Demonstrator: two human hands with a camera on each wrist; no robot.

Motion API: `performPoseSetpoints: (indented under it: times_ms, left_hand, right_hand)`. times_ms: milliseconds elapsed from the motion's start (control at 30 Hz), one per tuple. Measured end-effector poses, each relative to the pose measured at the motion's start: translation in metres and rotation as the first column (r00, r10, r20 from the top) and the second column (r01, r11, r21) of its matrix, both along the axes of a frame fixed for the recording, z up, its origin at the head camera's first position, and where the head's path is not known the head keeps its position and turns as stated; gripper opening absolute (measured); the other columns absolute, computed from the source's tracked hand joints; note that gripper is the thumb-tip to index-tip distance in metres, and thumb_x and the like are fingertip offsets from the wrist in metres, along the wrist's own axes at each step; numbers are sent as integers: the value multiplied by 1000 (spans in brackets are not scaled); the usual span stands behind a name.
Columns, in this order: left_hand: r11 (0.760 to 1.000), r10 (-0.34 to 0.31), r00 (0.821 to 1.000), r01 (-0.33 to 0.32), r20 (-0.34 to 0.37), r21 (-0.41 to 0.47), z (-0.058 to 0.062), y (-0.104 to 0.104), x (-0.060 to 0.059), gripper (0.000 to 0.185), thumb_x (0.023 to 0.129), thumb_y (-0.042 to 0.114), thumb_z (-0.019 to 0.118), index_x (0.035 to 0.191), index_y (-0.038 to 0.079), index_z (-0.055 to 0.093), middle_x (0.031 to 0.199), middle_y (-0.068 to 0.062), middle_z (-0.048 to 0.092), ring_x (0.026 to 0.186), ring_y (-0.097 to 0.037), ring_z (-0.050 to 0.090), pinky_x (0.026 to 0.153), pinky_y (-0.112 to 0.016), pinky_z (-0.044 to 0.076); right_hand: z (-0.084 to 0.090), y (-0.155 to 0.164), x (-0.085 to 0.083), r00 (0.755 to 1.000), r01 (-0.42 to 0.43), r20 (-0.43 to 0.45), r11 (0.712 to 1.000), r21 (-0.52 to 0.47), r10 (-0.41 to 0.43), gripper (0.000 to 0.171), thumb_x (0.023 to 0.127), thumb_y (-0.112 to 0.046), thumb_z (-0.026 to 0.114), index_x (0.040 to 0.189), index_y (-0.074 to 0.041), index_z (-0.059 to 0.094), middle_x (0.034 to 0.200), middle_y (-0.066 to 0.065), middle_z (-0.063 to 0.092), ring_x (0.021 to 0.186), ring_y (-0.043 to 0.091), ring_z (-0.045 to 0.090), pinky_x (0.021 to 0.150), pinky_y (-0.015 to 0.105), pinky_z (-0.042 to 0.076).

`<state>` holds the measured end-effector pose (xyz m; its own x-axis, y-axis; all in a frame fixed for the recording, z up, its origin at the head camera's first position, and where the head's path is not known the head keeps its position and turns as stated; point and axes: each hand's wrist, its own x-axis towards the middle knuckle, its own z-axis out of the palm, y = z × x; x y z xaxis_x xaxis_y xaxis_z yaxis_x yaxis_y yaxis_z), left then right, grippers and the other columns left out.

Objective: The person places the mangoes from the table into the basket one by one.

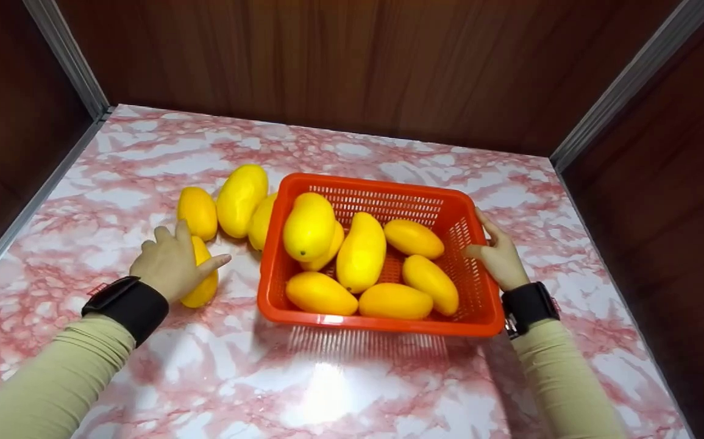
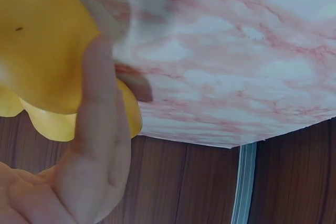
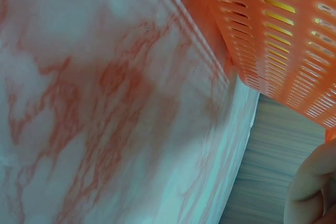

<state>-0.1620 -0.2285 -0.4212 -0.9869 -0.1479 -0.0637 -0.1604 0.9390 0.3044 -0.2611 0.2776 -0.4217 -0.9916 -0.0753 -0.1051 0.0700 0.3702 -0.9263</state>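
Observation:
In the head view my left hand lies over a yellow-orange mango on the table, thumb stretched out toward the basket. The left wrist view has a straight finger along the side of that mango. On the other side, my right hand grips the right rim of a red plastic basket, thumb over the inside and fingers outside. Several mangoes lie in the basket, among them a large yellow one. The right wrist view catches the basket's slotted outer wall and part of the hand.
Left of the basket lie more mangoes: an orange one, a large yellow one and one partly hidden by the rim. The table has a pink and white marbled top. Dark wood-grain panels enclose its back and sides.

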Motion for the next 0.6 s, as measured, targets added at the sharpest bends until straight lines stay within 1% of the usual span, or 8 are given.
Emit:
performPoseSetpoints:
  times_ms: [133, 333, 467, 600]
  left_hand:
    - [1000, -1, 1000, 1, 16, 6, -2, 1, -1, 98, 87, 67, 57, 133, -16, 33, 108, -41, 45, 88, -58, 56, 71, -60, 48]
    - [1000, -1, 999, 0, 40, 19, -5, 1, -1, 96, 87, 65, 59, 131, -16, 33, 106, -41, 47, 88, -57, 58, 74, -60, 48]
    - [1000, -7, 999, 6, 50, 23, -6, 0, -1, 96, 87, 64, 60, 132, -16, 31, 107, -41, 46, 88, -57, 58, 76, -60, 48]
    - [1000, -17, 998, 16, 67, 12, -8, 0, 0, 97, 86, 58, 64, 135, -16, 26, 108, -41, 45, 85, -55, 59, 76, -60, 50]
  right_hand:
    - [1, 0, 0, 1000, 0, 3, 1000, -2, 0, 86, 85, 1, 58, 159, -24, 22, 128, 37, 55, 79, 13, 70, 71, 32, 59]
    - [1, 0, 0, 1000, -7, -2, 1000, -26, 6, 86, 85, 3, 57, 159, -24, 23, 130, 36, 54, 81, 14, 70, 71, 32, 59]
    - [0, 2, -2, 1000, -1, 7, 999, -33, 1, 86, 85, 4, 57, 159, -25, 23, 133, 37, 52, 82, 13, 70, 72, 31, 59]
    - [0, 3, -3, 1000, -1, 17, 999, -38, 2, 86, 86, 4, 56, 159, -26, 21, 135, 37, 50, 82, 13, 70, 72, 31, 59]
